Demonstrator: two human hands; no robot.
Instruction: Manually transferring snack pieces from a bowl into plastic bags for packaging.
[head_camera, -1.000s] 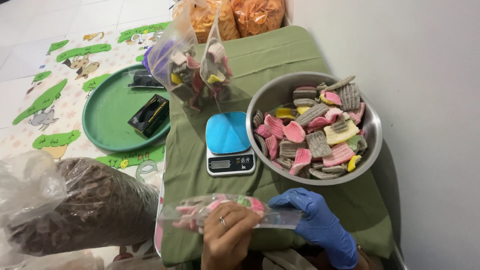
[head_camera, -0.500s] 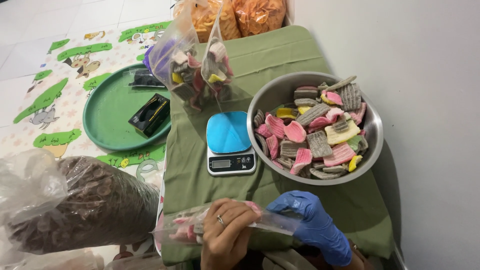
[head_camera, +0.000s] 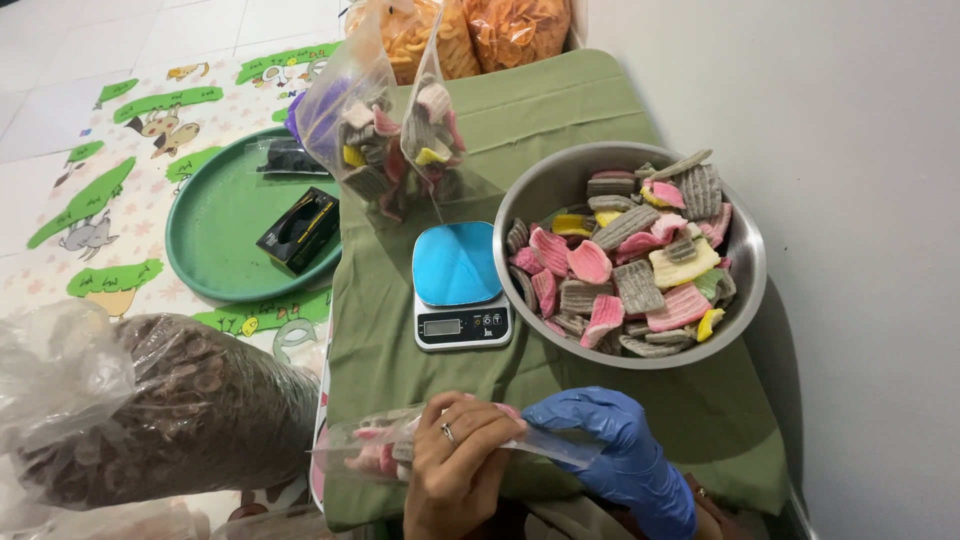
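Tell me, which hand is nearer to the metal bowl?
The right hand, blue-gloved, lies just below the metal bowl. The bare left hand is farther off, below the scale, holding the bag.

Both hands (head_camera: 530, 460) cover the bag's (head_camera: 375, 445) middle (contents blurred).

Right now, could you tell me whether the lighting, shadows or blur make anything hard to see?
Head view: soft, even light, no harsh glare; the steel bowl casts a shadow rightward onto the wall; the clear bag between left hand and gloved right hand is slightly blurred; edges bend a little.
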